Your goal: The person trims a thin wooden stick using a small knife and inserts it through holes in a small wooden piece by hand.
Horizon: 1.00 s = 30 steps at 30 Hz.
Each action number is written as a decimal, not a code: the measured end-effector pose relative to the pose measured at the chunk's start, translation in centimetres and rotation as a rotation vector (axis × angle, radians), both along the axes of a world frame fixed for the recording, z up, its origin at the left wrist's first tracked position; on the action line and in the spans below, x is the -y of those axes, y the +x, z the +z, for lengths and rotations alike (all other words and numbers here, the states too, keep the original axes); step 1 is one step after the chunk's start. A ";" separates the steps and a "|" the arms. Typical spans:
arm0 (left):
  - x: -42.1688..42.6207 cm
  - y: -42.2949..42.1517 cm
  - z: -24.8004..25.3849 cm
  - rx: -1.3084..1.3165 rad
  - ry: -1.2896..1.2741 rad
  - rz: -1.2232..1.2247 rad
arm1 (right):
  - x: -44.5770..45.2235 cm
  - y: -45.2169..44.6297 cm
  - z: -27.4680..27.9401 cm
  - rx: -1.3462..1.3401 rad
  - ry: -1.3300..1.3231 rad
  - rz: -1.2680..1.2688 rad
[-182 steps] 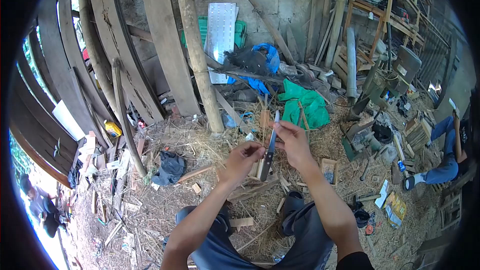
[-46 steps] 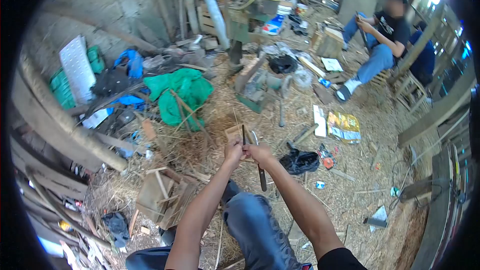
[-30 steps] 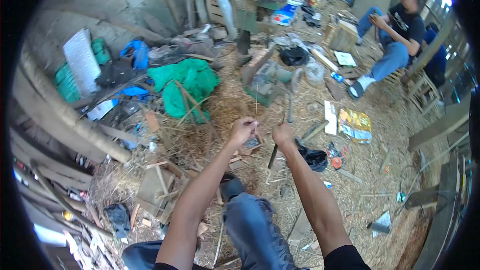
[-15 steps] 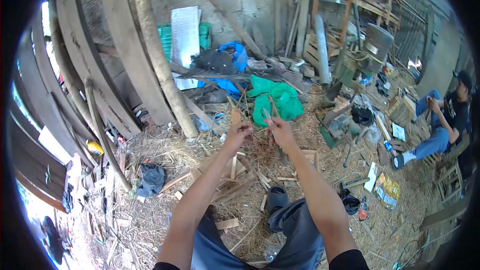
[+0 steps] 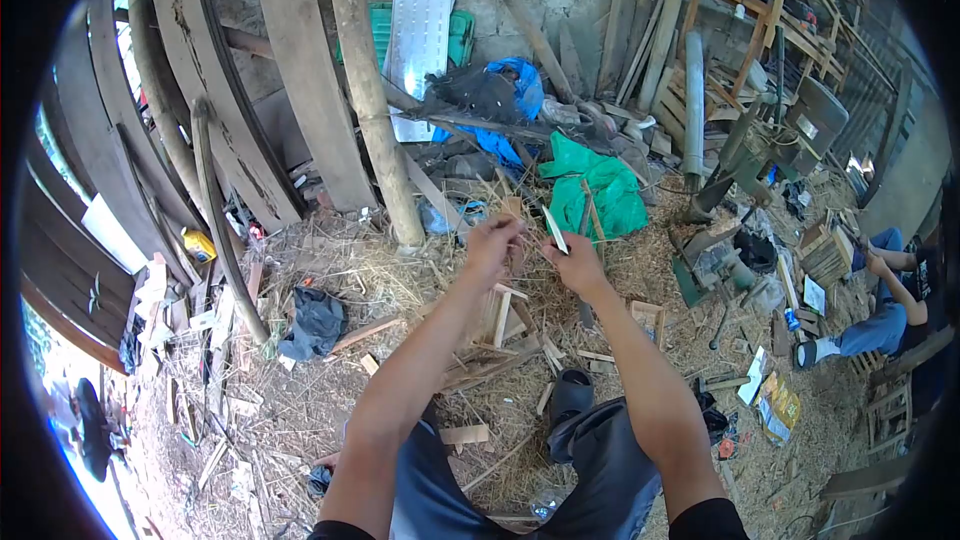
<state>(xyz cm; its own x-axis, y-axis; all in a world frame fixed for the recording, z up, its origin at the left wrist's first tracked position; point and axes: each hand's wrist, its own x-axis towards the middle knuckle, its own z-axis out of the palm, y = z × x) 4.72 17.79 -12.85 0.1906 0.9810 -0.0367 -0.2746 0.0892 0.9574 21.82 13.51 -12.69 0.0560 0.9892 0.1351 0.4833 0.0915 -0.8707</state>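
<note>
My right hand [image 5: 577,264] is closed round a knife. Its pale blade [image 5: 554,230] points up and to the left, toward my other hand. Just left of it, my left hand [image 5: 494,245] has its fingers pinched together. Something thin may be between them, but it is too small to make out. A tan piece of wood [image 5: 512,206] shows just beyond the left fingertips; I cannot tell whether they touch it. Below the hands, a wooden box frame [image 5: 497,318] lies on the straw-littered ground between my knees and the green bag [image 5: 600,188].
A wooden post [image 5: 375,120] stands ahead on the left. A black plastic bag [image 5: 314,323] lies on the ground to the left. Toward the right are a small wooden frame [image 5: 648,320], a yellow packet [image 5: 778,406] and a seated person [image 5: 880,310]. My sandal [image 5: 572,395] is below.
The view has tilted and turned left, so the surroundings sit farther right. Both hands stay close together; the left hand is higher in view, and the knife blade now leans more to the left.
</note>
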 end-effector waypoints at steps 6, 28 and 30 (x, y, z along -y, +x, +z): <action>0.1 -6.1 2.5 -0.065 0.038 0.100 | 1.6 1.8 2.1 -0.039 0.044 -0.115; 7.5 -6.7 5.6 -0.332 0.298 -0.004 | 4.2 -3.6 7.6 -0.717 -0.055 0.021; 7.5 -7.3 5.6 -0.357 0.284 0.006 | 4.3 -3.0 8.5 -0.658 -0.025 0.081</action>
<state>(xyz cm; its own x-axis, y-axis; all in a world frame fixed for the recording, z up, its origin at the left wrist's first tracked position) -2.58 10.34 -7.21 0.2094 0.9626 0.1717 0.0770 -0.1913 0.9785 18.80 9.17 -4.20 0.0440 0.9962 0.0753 -0.1574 0.0814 -0.9842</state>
